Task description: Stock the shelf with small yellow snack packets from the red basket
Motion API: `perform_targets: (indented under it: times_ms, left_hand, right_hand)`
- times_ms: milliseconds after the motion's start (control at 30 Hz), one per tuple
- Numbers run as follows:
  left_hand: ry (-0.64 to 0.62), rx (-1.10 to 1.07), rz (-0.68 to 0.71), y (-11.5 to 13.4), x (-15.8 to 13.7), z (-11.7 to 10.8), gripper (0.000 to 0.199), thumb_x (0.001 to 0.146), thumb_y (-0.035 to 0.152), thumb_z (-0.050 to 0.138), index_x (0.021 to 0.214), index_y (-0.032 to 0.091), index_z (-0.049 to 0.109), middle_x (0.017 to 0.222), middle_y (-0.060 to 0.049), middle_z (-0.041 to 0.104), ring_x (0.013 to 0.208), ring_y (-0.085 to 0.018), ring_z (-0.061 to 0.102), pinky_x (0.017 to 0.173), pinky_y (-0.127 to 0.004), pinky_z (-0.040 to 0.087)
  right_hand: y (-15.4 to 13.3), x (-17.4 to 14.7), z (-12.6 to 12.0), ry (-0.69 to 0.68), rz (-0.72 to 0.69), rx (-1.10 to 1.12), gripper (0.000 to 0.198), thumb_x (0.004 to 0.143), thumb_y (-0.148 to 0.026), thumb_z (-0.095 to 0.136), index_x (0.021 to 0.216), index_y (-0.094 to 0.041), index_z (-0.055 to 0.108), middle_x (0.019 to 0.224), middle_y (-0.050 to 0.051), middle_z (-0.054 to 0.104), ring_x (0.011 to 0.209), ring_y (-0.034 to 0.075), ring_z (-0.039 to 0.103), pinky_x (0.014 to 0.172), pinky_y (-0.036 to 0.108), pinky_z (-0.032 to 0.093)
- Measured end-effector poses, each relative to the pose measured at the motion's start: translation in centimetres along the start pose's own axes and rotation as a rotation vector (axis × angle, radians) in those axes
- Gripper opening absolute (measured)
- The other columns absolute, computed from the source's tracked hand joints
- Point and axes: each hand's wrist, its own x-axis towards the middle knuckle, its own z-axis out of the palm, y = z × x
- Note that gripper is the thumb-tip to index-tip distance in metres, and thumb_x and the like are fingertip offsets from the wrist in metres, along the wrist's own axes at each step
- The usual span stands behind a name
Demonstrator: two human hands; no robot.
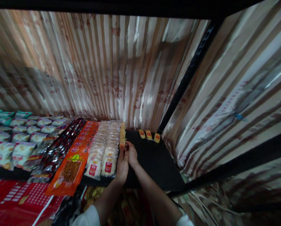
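A narrow row of small yellow snack packets (pixel 122 133) runs toward the back of the black shelf (pixel 152 160). My left hand (pixel 122 166) and my right hand (pixel 132 154) meet at the near end of this row, fingers closed around the nearest small packet, which they partly hide. Just left of my left hand lie two rows of clear bags of round pale crackers (pixel 108 163) with red labels. Three more yellow packets (pixel 149 135) lie apart at the back right of the shelf.
Farther left are orange snack packs (pixel 71 169), dark shiny packets (pixel 58 147) and white snack bags (pixel 23 153). A black post (pixel 187 78) rises at the back right corner. Striped sheeting (pixel 103 62) hangs behind. Below, a lower level holds yellowish goods (pixel 93 196).
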Motion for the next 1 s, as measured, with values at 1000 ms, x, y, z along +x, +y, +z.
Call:
perform_targets:
  times_ms: [1000]
  left_hand:
    - [0.065, 0.021, 0.055, -0.1, 0.8, 0.6, 0.042, 0.088, 0.026, 0.042, 0.128, 0.015, 0.049, 0.135, -0.007, 0.049, 0.13, -0.019, 0.037, 0.112, -0.031, 0.023]
  right_hand:
    - [-0.1, 0.2, 0.2, 0.01, -0.046, 0.025, 0.038, 0.076, -0.019, 0.05, 0.113, -0.022, 0.057, 0.096, 0.003, 0.061, 0.075, 0.014, 0.058, 0.072, 0.028, 0.047]
